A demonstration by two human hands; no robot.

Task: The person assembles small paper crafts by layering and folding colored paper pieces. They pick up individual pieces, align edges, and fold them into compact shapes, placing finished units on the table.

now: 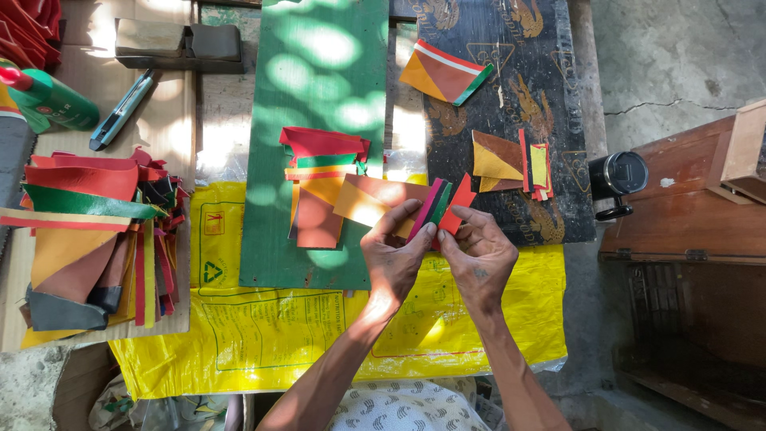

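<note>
Both of my hands hold a small fan of coloured leather strips [444, 206], red, green and maroon, above a yellow plastic sheet [263, 319]. My left hand [393, 259] pinches the strips from the left with thumb and fingers. My right hand [479, 254] grips them from the right. Just left of the strips lies a stack of cut leather pieces [323, 187], red, green, orange and brown, resting on a green board [319, 72].
A big heap of leather offcuts [88, 231] lies at left. A green bottle [52, 100], a blue utility knife [120, 110] and a grey block [177, 44] sit at far left. More cut pieces [443, 72] [511, 164] lie on a dark patterned board [550, 96]. A wooden box [686, 199] and black cylinder [618, 174] stand at right.
</note>
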